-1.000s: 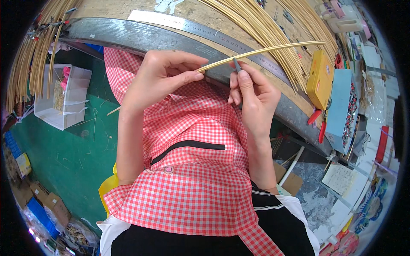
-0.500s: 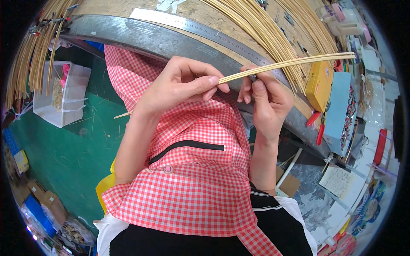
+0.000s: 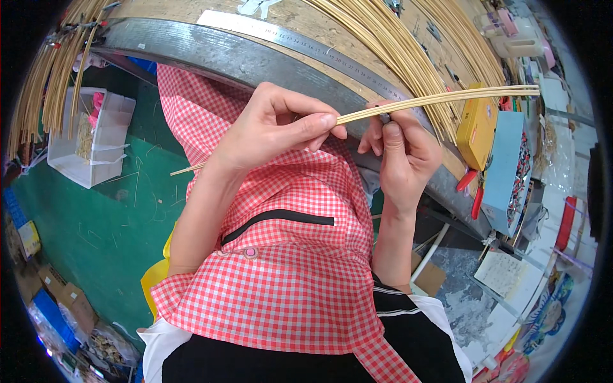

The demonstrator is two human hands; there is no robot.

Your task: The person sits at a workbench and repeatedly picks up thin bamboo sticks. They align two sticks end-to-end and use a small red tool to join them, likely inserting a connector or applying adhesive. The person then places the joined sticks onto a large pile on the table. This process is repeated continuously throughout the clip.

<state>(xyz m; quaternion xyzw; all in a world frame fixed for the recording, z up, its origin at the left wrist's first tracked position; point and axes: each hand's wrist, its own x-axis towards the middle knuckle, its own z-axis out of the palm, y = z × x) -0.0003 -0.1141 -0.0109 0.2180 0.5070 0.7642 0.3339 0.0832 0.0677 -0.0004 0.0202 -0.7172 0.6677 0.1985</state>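
In the head view, the left hand (image 3: pixel 274 131) is pinched shut on a thin bamboo strip (image 3: pixel 440 99), which runs from the picture's centre out toward 2 o'clock, while the right hand (image 3: pixel 402 150) is closed around a small tool touching the strip just beside it. At 9 o'clock a clear plastic box (image 3: pixel 96 137) on the green floor (image 3: pixel 121 217) holds pale shavings and something pink; at 3 o'clock, on the desk (image 3: pixel 211 51), a yellow case (image 3: pixel 477 124) lies beside an open blue box (image 3: pixel 507 166) of small mixed parts.

A red-and-white gingham apron (image 3: pixel 287 255) with a black-trimmed pocket fills the centre of the frame. Pale straw-yellow bamboo strips (image 3: pixel 440 99) cross the upper right above a yellow box (image 3: pixel 476 124) and a light blue box (image 3: pixel 507 166); a green floor (image 3: pixel 108 217) shows at left.
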